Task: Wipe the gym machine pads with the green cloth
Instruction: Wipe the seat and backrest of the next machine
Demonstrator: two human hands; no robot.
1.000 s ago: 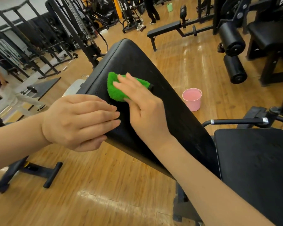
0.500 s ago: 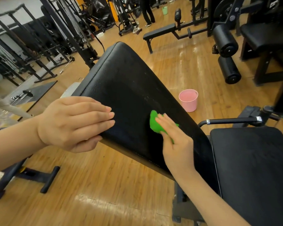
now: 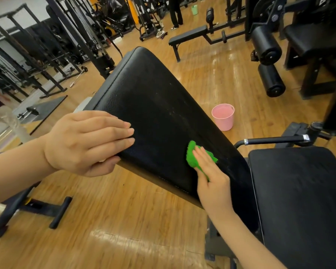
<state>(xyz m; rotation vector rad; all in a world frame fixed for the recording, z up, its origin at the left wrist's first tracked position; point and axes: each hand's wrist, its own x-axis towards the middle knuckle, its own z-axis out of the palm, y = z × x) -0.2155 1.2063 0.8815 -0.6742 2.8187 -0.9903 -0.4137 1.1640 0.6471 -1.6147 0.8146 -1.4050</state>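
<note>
Green cloth (image 3: pixel 192 155) lay low on the inclined backrest pad (image 3: pixel 159 117), pinned under the flat, extended fingers of the right hand (image 3: pixel 211 177); pressed, not pinched. Left hand (image 3: pixel 85 142) clasped the pad's near edge, fingers laid on top, thumb curled beneath. Judged: cloth soft, light, limp, likely to bunch, so a broad palm press suits it. Pad firm, its vinyl probably slick. Seat pad (image 3: pixel 303 200) adjacent, pink bucket (image 3: pixel 223 117) on the floor beyond.
</note>
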